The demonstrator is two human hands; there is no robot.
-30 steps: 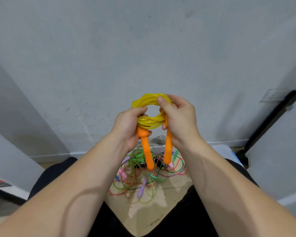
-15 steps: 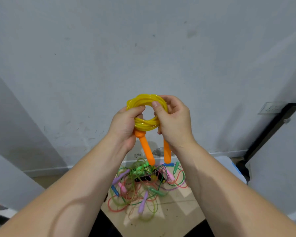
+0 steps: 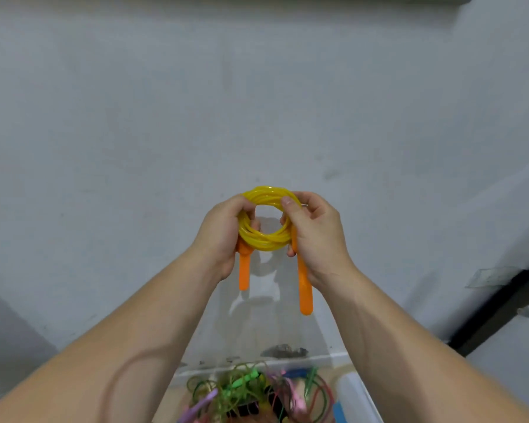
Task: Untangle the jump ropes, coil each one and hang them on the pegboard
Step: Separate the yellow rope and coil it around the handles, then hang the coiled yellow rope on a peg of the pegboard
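Up in front of the plain grey wall (image 3: 257, 102), held high: a round coil of shiny yellow plastic jump rope (image 3: 264, 239), with its two long orange plastic handles (image 3: 305, 288) hanging straight down under it; gripped on its left side by the left hand (image 3: 220, 236), fingers curled through the hole; pinched on its right side by the right hand (image 3: 315, 236), thumb lying on top of the ring, top end of one handle tucked under the palm.

Down on the floor, at the bottom edge: a messy pile of thin green, pink, purple and red jump ropes (image 3: 257, 395), all tangled up, well apart from the yellow one.

Looks like coiling nearly done for this rope; hanging up next, most likely; no pegboard in sight, so cannot tell where to reach; calls for finding a peg first, keeping both grips tight to stop the springy loops from popping open, then slipping the hole of the ring over the peg; lots left after that, with the pile not yet sorted.
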